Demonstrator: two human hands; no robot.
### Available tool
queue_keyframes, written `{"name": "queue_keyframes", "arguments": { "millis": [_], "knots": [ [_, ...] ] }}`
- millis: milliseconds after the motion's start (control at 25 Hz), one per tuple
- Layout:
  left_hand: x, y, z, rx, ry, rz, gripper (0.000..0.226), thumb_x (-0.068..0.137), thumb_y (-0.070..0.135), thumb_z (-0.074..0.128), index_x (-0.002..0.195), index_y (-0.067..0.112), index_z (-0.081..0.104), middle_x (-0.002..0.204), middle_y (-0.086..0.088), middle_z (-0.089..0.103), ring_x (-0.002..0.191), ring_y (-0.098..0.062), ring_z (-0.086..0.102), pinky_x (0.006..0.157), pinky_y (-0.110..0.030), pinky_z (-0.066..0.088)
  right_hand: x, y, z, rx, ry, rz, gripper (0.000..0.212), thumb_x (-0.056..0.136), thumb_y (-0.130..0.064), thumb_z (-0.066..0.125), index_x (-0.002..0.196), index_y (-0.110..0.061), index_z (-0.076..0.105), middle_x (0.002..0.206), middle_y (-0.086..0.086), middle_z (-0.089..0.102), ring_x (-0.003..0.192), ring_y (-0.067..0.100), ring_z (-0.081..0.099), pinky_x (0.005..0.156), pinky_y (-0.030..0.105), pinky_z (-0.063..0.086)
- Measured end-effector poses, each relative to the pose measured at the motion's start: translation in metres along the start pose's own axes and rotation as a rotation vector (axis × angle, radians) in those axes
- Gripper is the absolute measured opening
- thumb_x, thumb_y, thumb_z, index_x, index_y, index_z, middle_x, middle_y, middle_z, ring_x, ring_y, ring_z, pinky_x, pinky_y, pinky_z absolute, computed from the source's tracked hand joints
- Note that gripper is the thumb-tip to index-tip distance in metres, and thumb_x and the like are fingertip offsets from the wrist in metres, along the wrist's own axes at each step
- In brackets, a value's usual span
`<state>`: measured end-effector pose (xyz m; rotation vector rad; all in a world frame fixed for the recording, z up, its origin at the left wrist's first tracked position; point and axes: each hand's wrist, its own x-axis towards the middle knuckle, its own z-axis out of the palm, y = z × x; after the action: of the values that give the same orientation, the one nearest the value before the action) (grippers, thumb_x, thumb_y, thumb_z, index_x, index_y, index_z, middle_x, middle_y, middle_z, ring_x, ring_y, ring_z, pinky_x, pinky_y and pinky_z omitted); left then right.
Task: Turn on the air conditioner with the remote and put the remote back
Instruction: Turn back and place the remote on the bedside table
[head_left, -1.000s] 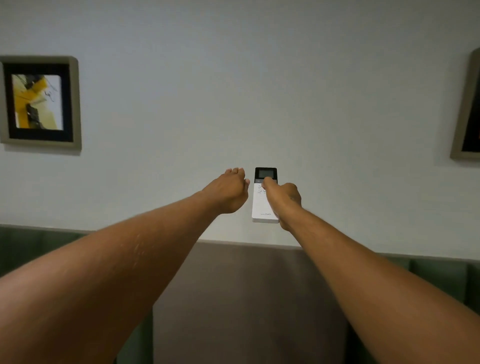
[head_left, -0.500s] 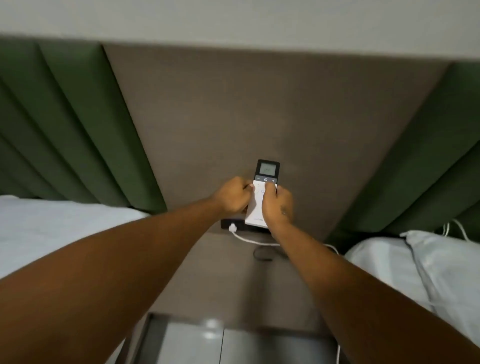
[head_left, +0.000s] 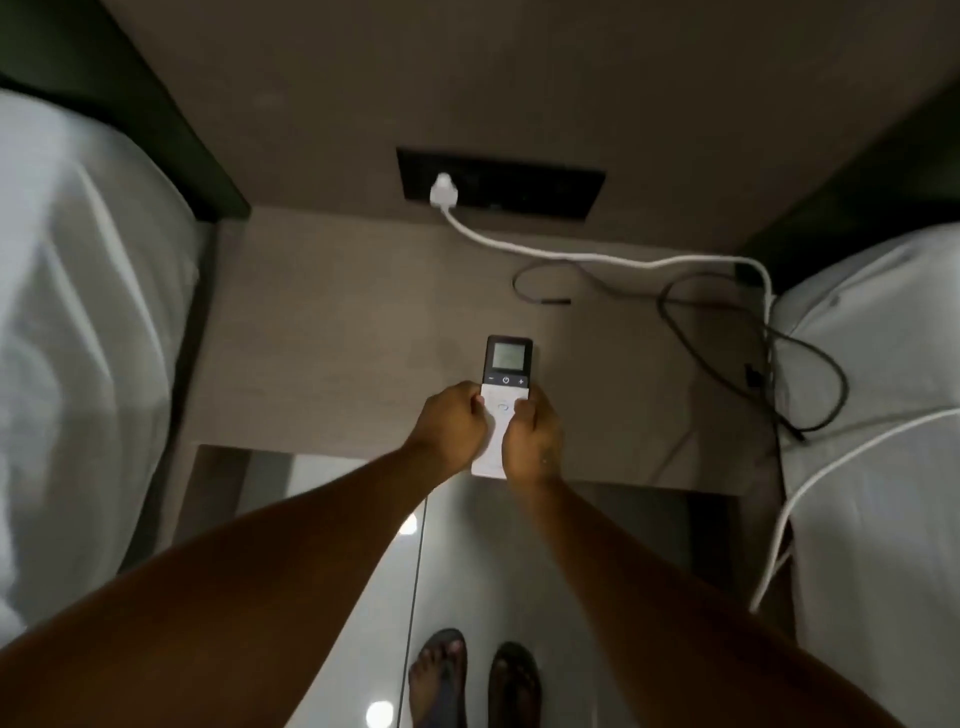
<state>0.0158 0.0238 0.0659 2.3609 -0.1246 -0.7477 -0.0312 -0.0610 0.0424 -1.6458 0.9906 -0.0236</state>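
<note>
Lowered from the wall, remote (head_left: 500, 410) now gripped by both hands' fingers (head_left: 525, 415) over nightstand (head_left: 337, 364).

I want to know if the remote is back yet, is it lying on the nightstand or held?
Held. The left hand and right hand grip the remote from both sides above the nightstand.
</note>
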Motion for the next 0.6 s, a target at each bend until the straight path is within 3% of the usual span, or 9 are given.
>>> {"name": "queue_keyframes", "arguments": {
  "millis": [160, 320, 480, 600],
  "knots": [
    [0.031, -0.011, 0.032, -0.026, 0.030, -0.017, 0.030, 0.095, 0.014, 0.036, 0.107, 0.004, 0.062, 0.115, -0.018, 0.066, 0.102, -0.034, 0.061, 0.085, -0.030, 0.048, 0.033, 0.024, 0.011, -0.049, 0.023, -0.046, 0.034, 0.096, 0.001, 0.038, 0.117, -0.004, 0.064, 0.108, 0.021, 0.069, 0.095, 0.033, 0.066, 0.080, 0.034, 0.054],
    [0.039, -0.012, 0.044, -0.029, 0.040, -0.043, 0.023, 0.093, 0.010, 0.043, 0.103, 0.005, 0.063, 0.108, -0.018, 0.068, 0.092, -0.027, 0.061, 0.069, -0.020, 0.038, 0.047, 0.032, 0.013, -0.179, 0.044, -0.002, 0.038, 0.098, 0.000, 0.039, 0.128, -0.006, 0.060, 0.118, 0.025, 0.063, 0.103, 0.038, 0.063, 0.091, 0.044, 0.054],
    [0.044, -0.009, 0.051, -0.099, 0.038, -0.076, 0.024, 0.092, 0.009, 0.048, 0.110, 0.005, 0.064, 0.115, -0.016, 0.068, 0.104, -0.030, 0.062, 0.076, -0.020, 0.040, 0.053, 0.035, 0.012, -0.137, 0.093, 0.110, 0.036, 0.097, -0.002, 0.043, 0.126, -0.009, 0.064, 0.119, 0.023, 0.065, 0.104, 0.035, 0.065, 0.091, 0.042, 0.056],
    [0.045, -0.011, 0.056, -0.126, 0.068, -0.081, 0.024, 0.092, 0.010, 0.051, 0.110, 0.005, 0.065, 0.116, -0.017, 0.068, 0.106, -0.030, 0.063, 0.081, -0.022, 0.040, 0.056, 0.032, 0.012, -0.166, 0.140, 0.107, 0.032, 0.093, -0.001, 0.048, 0.111, -0.010, 0.073, 0.110, 0.020, 0.070, 0.096, 0.035, 0.068, 0.084, 0.043, 0.058]
  ]
}}
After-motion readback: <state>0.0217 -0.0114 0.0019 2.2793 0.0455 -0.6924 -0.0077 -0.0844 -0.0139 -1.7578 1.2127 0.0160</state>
